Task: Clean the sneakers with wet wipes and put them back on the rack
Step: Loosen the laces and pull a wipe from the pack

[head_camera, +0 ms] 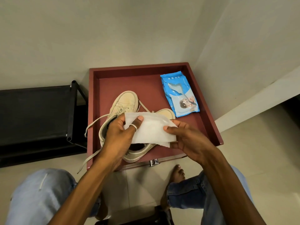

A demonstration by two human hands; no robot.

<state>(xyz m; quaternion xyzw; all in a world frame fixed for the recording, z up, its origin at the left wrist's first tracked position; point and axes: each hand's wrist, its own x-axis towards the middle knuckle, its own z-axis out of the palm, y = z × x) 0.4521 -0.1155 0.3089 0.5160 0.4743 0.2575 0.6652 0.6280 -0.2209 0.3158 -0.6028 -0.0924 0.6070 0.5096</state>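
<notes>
1. Pair of cream canvas lace-up sneakers (pixel 125 103) lies on the reddish-brown, raised-rim table (pixel 129 83), in its near-left part, directly under the hands.
2. The clearer shoe has its toe away from the person, its long axis near-to-far and leaning a little right. The second shoe is mostly hidden; its toe peeks out toward the pack.
3. Loose laces (pixel 95 122) trail over the table's left edge.
4. White rectangular wet wipe (pixel 151 129) is stretched flat above the shoes, likely being spread before wiping.
5. Left hand (pixel 120 133) grip: thumb and fingers clamped on the wipe's left edge. Right hand (pixel 186 138) grip: pinching its right edge.
6. Blue plastic wipes pack (pixel 179 95) lies far-right on the table, within reach.
7. Black fabric-shelf shoe rack (pixel 32 114) stands just left of the table.
</notes>
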